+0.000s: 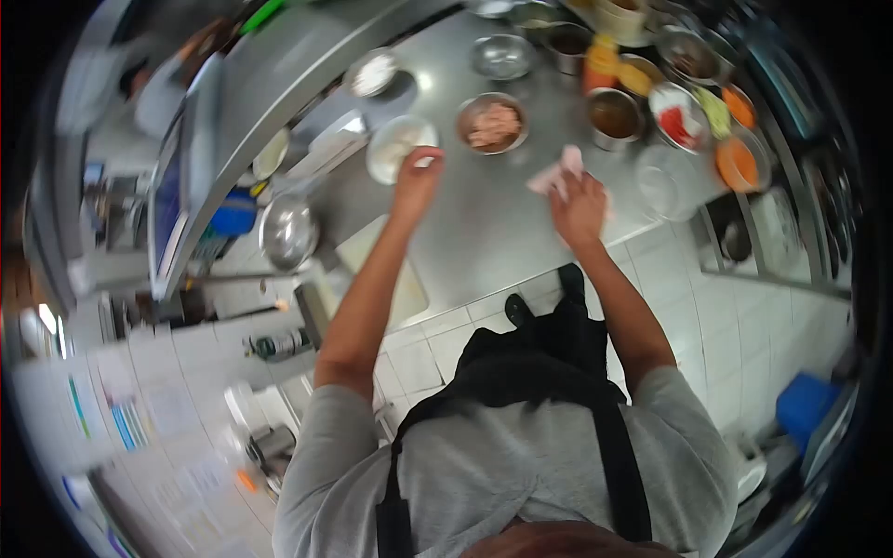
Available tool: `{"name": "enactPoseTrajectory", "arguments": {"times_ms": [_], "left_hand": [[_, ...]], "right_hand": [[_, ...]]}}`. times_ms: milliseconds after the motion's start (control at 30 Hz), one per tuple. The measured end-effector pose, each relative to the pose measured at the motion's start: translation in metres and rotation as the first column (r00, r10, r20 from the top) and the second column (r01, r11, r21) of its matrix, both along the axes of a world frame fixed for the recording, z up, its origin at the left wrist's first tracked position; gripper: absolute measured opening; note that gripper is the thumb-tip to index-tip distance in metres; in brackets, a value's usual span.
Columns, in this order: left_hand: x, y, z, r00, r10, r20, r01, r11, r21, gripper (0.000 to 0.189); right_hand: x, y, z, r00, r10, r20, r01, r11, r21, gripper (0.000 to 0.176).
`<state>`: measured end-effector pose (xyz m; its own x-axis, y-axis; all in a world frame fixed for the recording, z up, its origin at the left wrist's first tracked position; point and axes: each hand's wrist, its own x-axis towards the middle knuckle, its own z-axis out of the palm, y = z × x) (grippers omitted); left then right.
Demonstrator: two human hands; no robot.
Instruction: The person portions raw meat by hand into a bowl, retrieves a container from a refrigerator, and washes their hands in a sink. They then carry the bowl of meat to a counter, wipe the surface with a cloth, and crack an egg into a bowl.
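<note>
My left hand (416,179) is at the near right rim of a white bowl (389,139) with pale contents. Its fingers are closed round a small white thing that I cannot make out. On the steel counter (474,223), my right hand (579,206) presses on a pink cloth (547,177), its fingers bunched into the fabric. Between and beyond the hands stands a metal bowl (493,123) of pinkish pieces of food.
Metal pots (614,116), an orange-capped bottle (601,63) and a bowl with red and white food (677,117) crowd the right side. A clear container (666,182) sits near the front edge. At left are an empty steel bowl (288,232) and a cutting board (405,288).
</note>
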<state>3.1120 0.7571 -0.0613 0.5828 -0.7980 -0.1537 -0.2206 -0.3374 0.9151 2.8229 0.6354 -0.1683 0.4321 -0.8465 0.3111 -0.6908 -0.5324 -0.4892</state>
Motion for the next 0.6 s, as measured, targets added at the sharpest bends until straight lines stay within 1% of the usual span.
{"name": "enactPoseTrajectory", "arguments": {"times_ms": [67,100,133,167,233,267,333,367,400,433,467,500,533,567,600], "left_hand": [[0.023,-0.031,-0.001,0.999,0.02,-0.034,-0.022,0.998,-0.052,0.021],[0.03,-0.05,0.001,0.999,0.037,0.015,-0.036,0.998,-0.045,0.021],[0.037,-0.07,0.003,0.996,0.057,0.068,-0.055,0.998,-0.038,0.022],[0.049,-0.099,-0.004,0.994,0.069,0.085,-0.069,0.998,-0.004,0.024],[0.058,-0.135,-0.005,0.997,0.069,0.045,-0.071,0.997,0.032,0.03],[0.063,-0.148,-0.011,0.998,0.055,0.041,-0.057,0.997,0.045,0.03],[0.074,-0.17,-0.024,0.995,-0.007,0.102,-0.027,0.944,0.329,0.039],[0.086,-0.176,-0.043,0.995,-0.015,0.098,-0.018,0.942,0.336,0.039],[0.104,-0.177,-0.071,0.975,-0.057,0.215,-0.021,0.939,0.344,0.04],[0.114,-0.182,-0.088,0.938,-0.099,0.332,-0.025,0.937,0.348,0.042],[0.109,-0.187,-0.085,0.892,-0.109,0.438,-0.034,0.951,0.306,0.047],[0.099,-0.199,-0.074,0.891,-0.116,0.44,-0.027,0.952,0.306,0.047],[0.088,-0.213,-0.059,0.955,-0.027,0.295,-0.079,0.937,0.341,0.048],[0.08,-0.226,-0.051,0.987,0.071,0.147,-0.124,0.915,0.385,0.049],[0.079,-0.237,-0.053,0.986,0.066,0.15,-0.12,0.915,0.385,0.049]], "right_hand": [[0.018,-0.018,-0.005,0.997,-0.073,-0.006,0.072,0.995,-0.066,0.049],[0.026,-0.026,-0.007,0.995,-0.1,-0.011,0.099,0.993,-0.057,0.049],[0.033,-0.034,-0.01,0.997,-0.08,0.016,0.081,0.997,-0.015,0.05],[0.043,-0.05,-0.018,0.998,-0.054,0.045,0.053,0.998,0.033,0.051],[0.058,-0.064,-0.019,0.996,-0.076,0.045,0.074,0.996,0.042,0.05],[0.065,-0.071,-0.019,0.996,-0.078,0.044,0.076,0.996,0.042,0.05],[0.077,-0.085,-0.022,0.997,-0.072,0.023,0.07,0.996,0.057,0.051],[0.084,-0.092,-0.022,0.999,-0.05,0.012,0.049,0.997,0.059,0.051],[0.091,-0.1,-0.022,0.999,-0.052,-0.005,0.053,0.998,0.04,0.052],[0.097,-0.106,-0.023,0.998,-0.057,-0.005,0.057,0.998,0.04,0.052],[0.102,-0.113,-0.023,0.999,-0.052,-0.009,0.053,0.998,0.029,0.052],[0.108,-0.119,-0.024,0.999,-0.05,-0.012,0.05,0.999,0.019,0.051],[0.113,-0.126,-0.027,0.998,-0.06,-0.009,0.06,0.998,0.02,0.051],[0.118,-0.132,-0.03,0.998,-0.058,-0.004,0.059,0.998,0.019,0.05],[0.124,-0.138,-0.032,0.999,-0.054,0.0,0.054,0.998,0.018,0.05]]}}
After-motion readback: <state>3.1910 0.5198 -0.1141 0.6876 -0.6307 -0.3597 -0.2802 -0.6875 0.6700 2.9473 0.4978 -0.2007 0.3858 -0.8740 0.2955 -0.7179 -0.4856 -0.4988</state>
